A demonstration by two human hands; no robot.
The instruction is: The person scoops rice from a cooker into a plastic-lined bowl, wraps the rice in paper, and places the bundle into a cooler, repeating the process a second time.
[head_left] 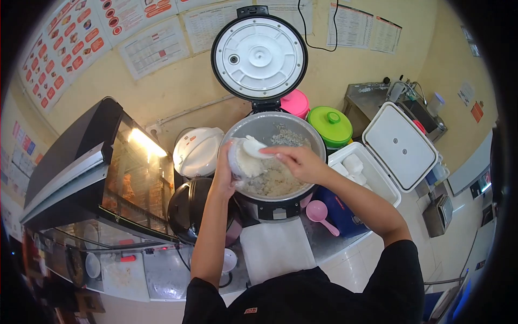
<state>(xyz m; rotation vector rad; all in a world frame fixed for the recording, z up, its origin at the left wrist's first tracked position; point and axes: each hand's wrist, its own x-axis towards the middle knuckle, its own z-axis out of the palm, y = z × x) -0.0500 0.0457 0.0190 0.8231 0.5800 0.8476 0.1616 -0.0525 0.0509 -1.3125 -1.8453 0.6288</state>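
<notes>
My left hand (pixel 223 171) is wrapped round a small whitish container (pixel 235 157), tilted over the open rice cooker (pixel 317 129); whether it is a bowl or a plastic bag I cannot make out. White rice (pixel 248 166) fills its mouth. In my right hand (pixel 300 162) is a white rice paddle (pixel 253 147), its blade against the rice at the container's rim. More cooked rice (pixel 275 182) lies in the cooker's pot below, with some stuck to the far wall. The cooker's round lid (pixel 260 56) stands raised behind it.
A lit glass display case (pixel 135 178) is at the left, beside a black round-lidded pot (pixel 190 210) and a white lid (pixel 198 151). To the right are a green-lidded container (pixel 329 126), an open cooler (pixel 398 195) holding white packets (pixel 353 164), and a pink scoop (pixel 318 212).
</notes>
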